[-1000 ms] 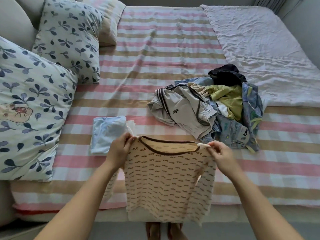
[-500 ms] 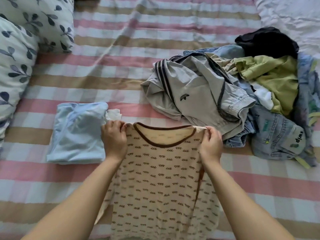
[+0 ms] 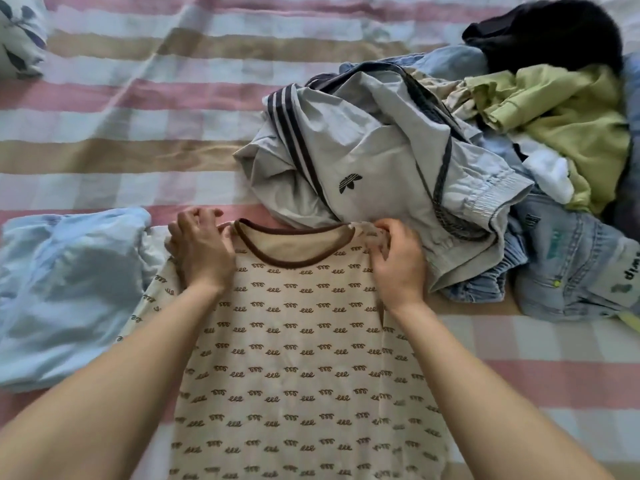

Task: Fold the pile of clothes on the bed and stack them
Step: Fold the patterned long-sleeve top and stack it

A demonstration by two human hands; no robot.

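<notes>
The bed (image 3: 138, 150) fills my view under its striped sheet, and it carries everything; I see no basket or box, so nothing here sits inside anything. Up on the right is the pile of clothes (image 3: 519, 140), all unfolded, with a grey track garment (image 3: 363, 161) at the front and green, black and denim pieces behind it. Right in front of me the cream patterned shirt (image 3: 294, 358) lies flat on the bed, collar away from me, its right shoulder touching the grey garment's edge. Just beside it on the left is a folded pale blue garment (image 3: 69, 299), which I take for the start of the stack. My left grip (image 3: 202, 251) has its fingers curled on the shirt's left shoulder, and my right grip (image 3: 398, 261) pinches the right shoulder next to the collar. I judge this shirt light, soft and limp, nothing fragile, but quick to wrinkle and drag on the sheet. The shoulders and side seams look like the places to hold, then the hem.
</notes>
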